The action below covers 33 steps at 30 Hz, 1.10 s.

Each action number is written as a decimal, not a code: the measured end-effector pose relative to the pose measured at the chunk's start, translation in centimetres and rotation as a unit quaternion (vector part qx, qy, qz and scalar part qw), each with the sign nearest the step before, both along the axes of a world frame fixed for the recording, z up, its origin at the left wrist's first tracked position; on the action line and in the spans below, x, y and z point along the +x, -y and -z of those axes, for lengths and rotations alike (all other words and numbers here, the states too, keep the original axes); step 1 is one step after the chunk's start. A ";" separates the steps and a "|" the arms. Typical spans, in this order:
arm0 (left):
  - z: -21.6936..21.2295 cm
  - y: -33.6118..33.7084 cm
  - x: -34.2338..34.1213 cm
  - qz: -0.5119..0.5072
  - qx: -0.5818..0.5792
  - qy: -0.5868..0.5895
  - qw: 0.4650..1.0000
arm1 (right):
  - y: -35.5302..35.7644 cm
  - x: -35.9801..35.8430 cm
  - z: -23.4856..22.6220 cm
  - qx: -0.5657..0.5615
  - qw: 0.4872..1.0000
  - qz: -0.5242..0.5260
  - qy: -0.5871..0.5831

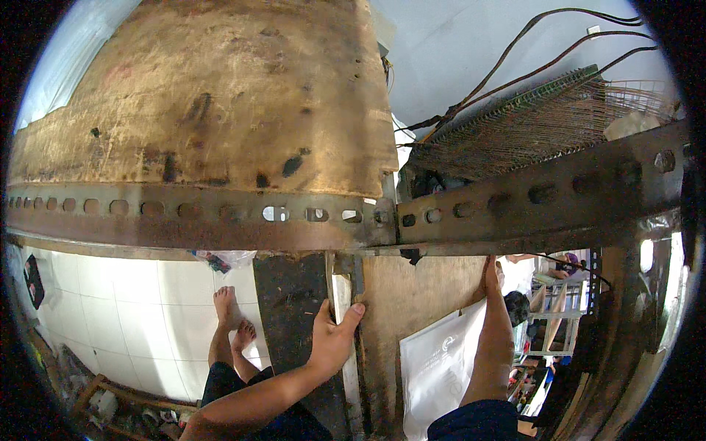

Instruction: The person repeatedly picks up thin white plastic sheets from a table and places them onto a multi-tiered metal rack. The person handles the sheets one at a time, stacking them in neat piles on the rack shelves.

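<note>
Gripping the pale upright strip under the rusty slotted rail, our left hand has fingers wrapped around it, while our right hand presses flat, fingers spread, on the plywood panel; steady pressure seems wise.

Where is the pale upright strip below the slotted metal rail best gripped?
On its long narrow edges, about mid-height, coming from the front. The pale strip stands upright between a dark panel and a plywood board, so only its front is free. The left hand already pinches it there, thumb across its front.
</note>
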<state>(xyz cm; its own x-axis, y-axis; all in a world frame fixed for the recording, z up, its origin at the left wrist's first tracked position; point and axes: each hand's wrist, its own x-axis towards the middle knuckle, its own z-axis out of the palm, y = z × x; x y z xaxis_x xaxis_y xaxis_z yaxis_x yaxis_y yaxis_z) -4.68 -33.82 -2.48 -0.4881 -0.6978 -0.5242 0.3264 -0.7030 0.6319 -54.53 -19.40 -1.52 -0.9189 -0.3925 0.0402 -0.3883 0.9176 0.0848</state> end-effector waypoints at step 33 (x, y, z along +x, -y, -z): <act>-0.1 0.0 0.0 0.009 -0.026 0.018 0.999 | -0.9 -0.9 0.4 -0.105 0.990 0.084 0.053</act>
